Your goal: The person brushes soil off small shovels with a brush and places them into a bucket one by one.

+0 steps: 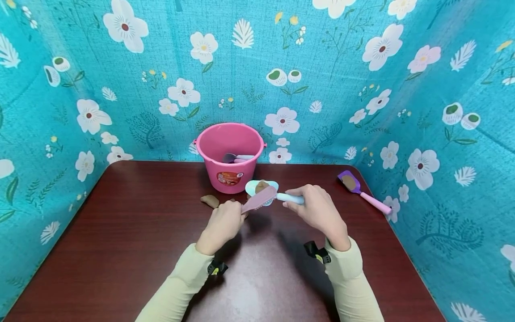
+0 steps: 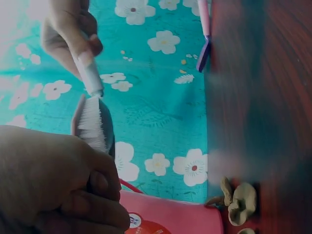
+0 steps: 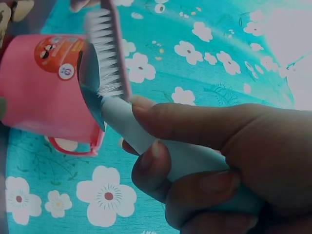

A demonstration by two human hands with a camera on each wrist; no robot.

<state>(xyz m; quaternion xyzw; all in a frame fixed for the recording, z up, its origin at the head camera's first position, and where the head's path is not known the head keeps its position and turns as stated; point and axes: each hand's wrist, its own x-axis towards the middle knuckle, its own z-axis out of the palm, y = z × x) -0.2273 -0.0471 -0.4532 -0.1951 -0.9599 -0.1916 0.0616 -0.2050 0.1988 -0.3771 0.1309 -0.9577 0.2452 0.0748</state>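
My left hand (image 1: 223,226) grips the handle of a pink brush (image 1: 259,199) with white bristles. Between thumb and curled fingers, my right hand (image 1: 318,206) holds the light blue handle (image 3: 141,131) of a small shovel. The brush's bristles (image 3: 105,58) lie against the shovel's blade (image 3: 89,80) in the right wrist view. A brown clay-like lump (image 1: 261,185) shows at the blade, partly hidden behind the brush. More brown lumps (image 2: 242,202) sit on the table below, beside the bucket, some hidden by my left hand in the head view.
A pink bucket (image 1: 211,144) stands at the back of the dark red table (image 1: 132,223), with a few shovel-like tools (image 1: 230,158) inside. At the right edge lies a purple shovel (image 1: 357,187) with a pink handle and brown stuff in its blade. Flowered cloth (image 1: 241,85) hangs behind.
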